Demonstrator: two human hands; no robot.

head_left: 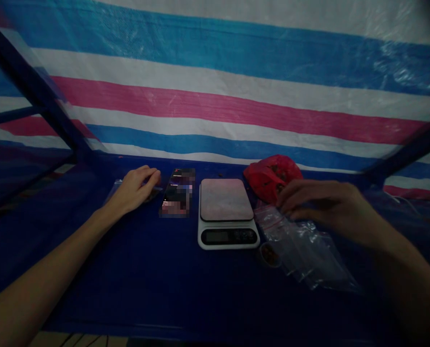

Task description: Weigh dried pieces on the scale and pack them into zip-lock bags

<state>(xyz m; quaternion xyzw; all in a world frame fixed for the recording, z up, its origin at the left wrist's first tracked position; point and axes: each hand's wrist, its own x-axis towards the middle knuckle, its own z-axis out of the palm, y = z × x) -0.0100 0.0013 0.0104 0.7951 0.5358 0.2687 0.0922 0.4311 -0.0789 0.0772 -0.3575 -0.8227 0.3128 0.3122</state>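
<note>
My left hand (137,188) rests at the left of the table with its fingers curled. A clear plastic bag (116,185) lies beneath it, and what the fingertips may hold is hidden. To the right, my right hand (319,205) hovers over several overlapping clear zip bags (290,246). Its fingers are bent but apart from the thumb, slightly blurred, near the bags' upper ends. Just behind those fingers lies a red plastic bag (262,176) with brownish bits in it. Between my hands stands a white kitchen scale (226,200), its plate bare and its display dark.
A phone (177,193) with a partly blurred screen lies left of the scale. A small round cup (270,254) of brown bits stands by the zip bags. The blue table (157,289) backs onto a striped plastic sheet (215,101), with blue frame bars (30,91) at the sides.
</note>
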